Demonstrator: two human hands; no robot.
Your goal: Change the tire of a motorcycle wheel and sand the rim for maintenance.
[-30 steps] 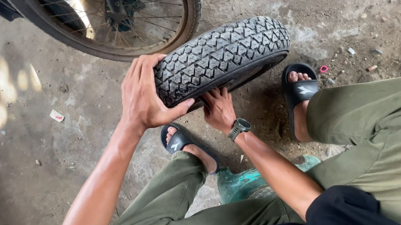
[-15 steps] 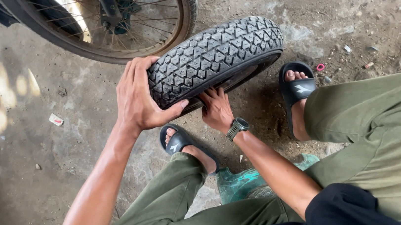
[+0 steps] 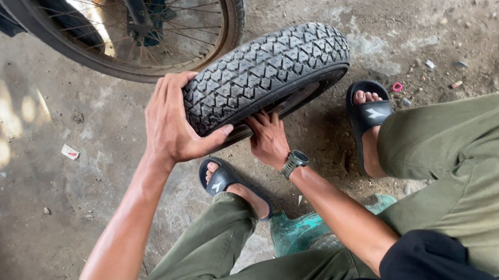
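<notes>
**Tyre tilts, both hands locked on**

Your tyre point(image 3: 267, 73) has barely shifted since a second ago — it sits a touch higher and further left in view, and the spoked wheel point(image 3: 145, 27) behind it has slid with it. Same grip, same squat.

Your left hand point(image 3: 174, 126) is clamped over the tyre's left end, palm on the tread, fingers curled across the top and thumb pressed flat along the lower sidewall. Your right hand point(image 3: 269, 139) is tucked underneath, fingers pushed up inside the tyre at its lower edge; how far they are curled, you can't tell from here. A watch point(image 3: 294, 162) sits on that wrist.

The tyre stands on edge on the concrete floor point(image 3: 36, 230), leaning, between your two feet and just in front of the wheel. Your left sandal point(image 3: 224, 178) is right below the tyre's left end; your right sandal point(image 3: 370, 112) is planted just beside its right end. Green trousers point(image 3: 476, 178) fill the lower right, and a green stool point(image 3: 299, 232) peeks out beneath you. Bits of litter are scattered over the floor.
</notes>
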